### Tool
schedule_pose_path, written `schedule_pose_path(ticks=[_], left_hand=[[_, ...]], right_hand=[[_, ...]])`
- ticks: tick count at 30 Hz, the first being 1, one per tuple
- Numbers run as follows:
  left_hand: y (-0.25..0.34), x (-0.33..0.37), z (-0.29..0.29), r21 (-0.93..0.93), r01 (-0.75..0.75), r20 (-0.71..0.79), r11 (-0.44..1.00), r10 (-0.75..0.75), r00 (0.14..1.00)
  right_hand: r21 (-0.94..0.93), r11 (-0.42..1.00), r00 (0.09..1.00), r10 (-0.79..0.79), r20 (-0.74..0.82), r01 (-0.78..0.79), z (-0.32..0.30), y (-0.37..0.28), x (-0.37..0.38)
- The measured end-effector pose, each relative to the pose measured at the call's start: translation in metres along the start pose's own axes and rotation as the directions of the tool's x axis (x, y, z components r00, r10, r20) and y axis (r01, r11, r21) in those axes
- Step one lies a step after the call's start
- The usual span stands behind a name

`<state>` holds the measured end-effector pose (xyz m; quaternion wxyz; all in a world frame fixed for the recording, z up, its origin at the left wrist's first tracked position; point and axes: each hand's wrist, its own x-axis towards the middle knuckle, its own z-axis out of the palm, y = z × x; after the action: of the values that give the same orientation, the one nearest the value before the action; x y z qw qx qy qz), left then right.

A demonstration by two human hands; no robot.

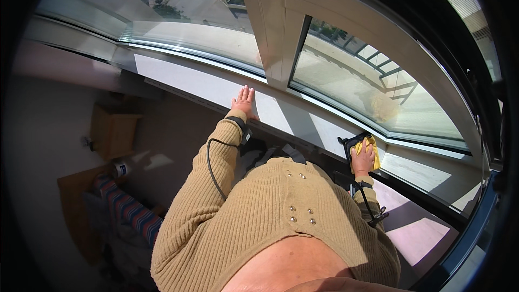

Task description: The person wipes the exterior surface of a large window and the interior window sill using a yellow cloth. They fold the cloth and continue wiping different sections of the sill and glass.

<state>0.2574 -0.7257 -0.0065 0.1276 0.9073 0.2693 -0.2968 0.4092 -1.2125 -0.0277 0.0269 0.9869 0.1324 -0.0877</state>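
My left hand lies flat on the white windowsill, fingers stretched out and nothing in them. Farther right along the sill, my right hand presses on a yellow cloth and holds it. A dark, strap-like piece shows beside the cloth; I cannot make out what it belongs to. Just beyond the cloth stands the lower frame of a glass window pane. Both wrists carry dark bands with black cables.
A thick pale window post rises between two panes. Behind me to the left are a wooden cabinet, a bed with a striped cover and a white container. A dark blue edge curves along the right.
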Motion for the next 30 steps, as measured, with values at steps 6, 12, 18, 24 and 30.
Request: schedule_pose_path(ticks=[6,12,18,24,30], left_hand=[[0.001,-0.003,-0.002,-0.012,-0.002,0.004,1.0,0.002,1.0],[0.0,-0.001,0.001,-0.031,-0.007,-0.015,0.999,0.006,1.0],[-0.004,0.004,0.007,-0.054,-0.013,-0.041,0.998,0.011,0.999],[-0.003,0.002,0.005,-0.026,-0.019,-0.03,0.999,0.018,0.999],[-0.001,0.001,0.003,0.008,0.002,-0.002,1.0,-0.002,1.0]], right_hand=[[-0.028,0.999,0.999,-0.046,0.02,0.047,0.001,-0.049,0.0],[0.027,0.964,0.957,-0.264,0.117,0.263,-0.017,-0.141,0.008],[-0.023,0.806,0.806,-0.591,0.034,0.592,-0.03,-0.249,0.005],[0.057,0.767,0.768,-0.64,-0.02,0.64,-0.027,-0.26,0.006],[0.297,0.693,0.74,-0.667,-0.082,0.657,-0.023,-0.203,0.01]])
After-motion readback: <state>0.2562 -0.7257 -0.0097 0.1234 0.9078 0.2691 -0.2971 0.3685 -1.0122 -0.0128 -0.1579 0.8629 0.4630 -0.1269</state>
